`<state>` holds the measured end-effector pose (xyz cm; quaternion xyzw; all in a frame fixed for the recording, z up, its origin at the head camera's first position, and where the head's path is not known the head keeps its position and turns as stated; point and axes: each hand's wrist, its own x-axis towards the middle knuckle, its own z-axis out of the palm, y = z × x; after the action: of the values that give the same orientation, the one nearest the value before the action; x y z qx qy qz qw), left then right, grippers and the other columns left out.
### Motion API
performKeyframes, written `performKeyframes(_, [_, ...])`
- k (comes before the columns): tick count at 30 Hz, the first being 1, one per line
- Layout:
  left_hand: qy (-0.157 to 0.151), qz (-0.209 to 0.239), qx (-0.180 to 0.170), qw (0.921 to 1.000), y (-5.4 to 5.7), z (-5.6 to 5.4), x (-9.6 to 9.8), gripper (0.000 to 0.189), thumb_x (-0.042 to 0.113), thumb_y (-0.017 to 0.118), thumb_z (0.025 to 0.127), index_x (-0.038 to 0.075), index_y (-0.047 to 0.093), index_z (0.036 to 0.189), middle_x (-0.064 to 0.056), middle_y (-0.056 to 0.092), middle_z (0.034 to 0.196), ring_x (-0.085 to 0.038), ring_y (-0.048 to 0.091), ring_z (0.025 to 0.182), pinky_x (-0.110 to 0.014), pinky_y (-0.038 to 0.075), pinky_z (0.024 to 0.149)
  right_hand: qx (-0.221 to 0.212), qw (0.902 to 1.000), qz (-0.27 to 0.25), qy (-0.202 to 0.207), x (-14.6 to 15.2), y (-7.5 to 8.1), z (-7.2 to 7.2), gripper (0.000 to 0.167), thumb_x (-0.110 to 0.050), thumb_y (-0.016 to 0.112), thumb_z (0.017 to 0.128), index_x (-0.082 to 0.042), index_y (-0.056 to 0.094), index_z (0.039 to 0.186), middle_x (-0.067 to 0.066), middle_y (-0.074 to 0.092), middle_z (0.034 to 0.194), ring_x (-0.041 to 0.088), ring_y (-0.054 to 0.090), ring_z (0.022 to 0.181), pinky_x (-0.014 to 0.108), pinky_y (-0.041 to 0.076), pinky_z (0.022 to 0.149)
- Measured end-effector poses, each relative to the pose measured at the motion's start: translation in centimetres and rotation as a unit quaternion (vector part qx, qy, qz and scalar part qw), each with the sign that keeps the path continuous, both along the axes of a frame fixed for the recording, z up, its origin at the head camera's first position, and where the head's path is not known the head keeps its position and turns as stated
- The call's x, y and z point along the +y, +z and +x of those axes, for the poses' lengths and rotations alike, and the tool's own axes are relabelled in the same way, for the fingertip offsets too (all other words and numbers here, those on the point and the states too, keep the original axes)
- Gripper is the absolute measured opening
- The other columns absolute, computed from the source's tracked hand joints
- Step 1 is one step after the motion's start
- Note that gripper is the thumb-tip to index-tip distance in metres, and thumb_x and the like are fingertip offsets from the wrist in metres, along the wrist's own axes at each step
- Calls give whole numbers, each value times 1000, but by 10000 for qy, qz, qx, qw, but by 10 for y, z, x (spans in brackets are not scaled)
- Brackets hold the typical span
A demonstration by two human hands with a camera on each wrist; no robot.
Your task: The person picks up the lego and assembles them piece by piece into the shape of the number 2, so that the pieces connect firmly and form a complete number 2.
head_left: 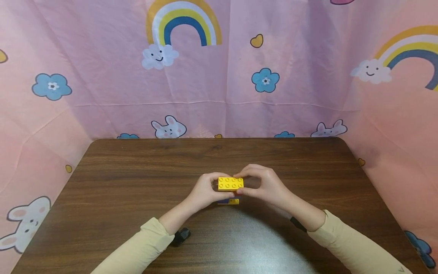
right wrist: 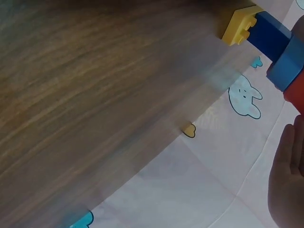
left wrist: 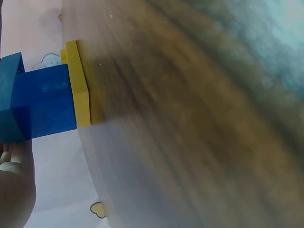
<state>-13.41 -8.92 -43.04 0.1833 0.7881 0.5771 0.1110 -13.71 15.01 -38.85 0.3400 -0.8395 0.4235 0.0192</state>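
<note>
A stack of toy building bricks stands upright on the table between the two hands. Its top is a yellow brick [head_left: 230,183] with studs facing up. My right hand [head_left: 270,186] pinches this brick at its right end, thumb on the near side and fingers on the far side. From the left, my left hand [head_left: 203,192] grips the stack just below the top, partly hidden by the yellow brick. Lower down come a red brick [right wrist: 297,90], a lighter blue brick [right wrist: 287,61], a dark blue brick [left wrist: 45,99] and a yellow base brick [left wrist: 80,85].
The brown wooden table [head_left: 137,163] has rounded far corners. A pink curtain [head_left: 205,87] printed with rainbows, rabbits and flowers surrounds it on three sides. Black wrist devices [head_left: 180,236] show below both forearms.
</note>
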Motion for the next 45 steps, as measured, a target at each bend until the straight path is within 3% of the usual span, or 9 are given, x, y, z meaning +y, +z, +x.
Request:
performKeyframes(12, [-67,46,116,9999,-2,0,-9,41,8,87,88,0,73,126,-17,74,127,-31,69,120,-48,59,107,-49,10000,-29,-50,1,-5,3,43,-7,92,82,-7,78,122,3,78,115,23,72,110,55,60,99])
performKeyframes(28, [121,-94,-171,9997,-6,2,-35,42,4,87,87,-1,72,126,-20,70,133,-38,66,129,-42,58,108,-391,9987,137,-296,9,-15,6,48,-10,94,80,-8,76,124,4,77,119,24,73,110,47,62,99])
performKeyframes(36, [106,-304,-148,9994,-8,3,-44,40,7,87,88,2,74,126,-17,72,131,-36,67,127,-45,58,108,-797,9959,211,-383,11,-25,4,44,-12,94,81,-7,75,120,6,76,118,25,72,109,49,61,101])
performKeyframes(45, [15,-337,-230,9992,-13,3,-47,40,6,85,90,0,72,127,-19,72,131,-36,69,125,-39,59,106,-822,9945,504,-406,9,-34,6,44,-13,95,80,-7,75,119,6,76,117,24,70,109,51,60,102])
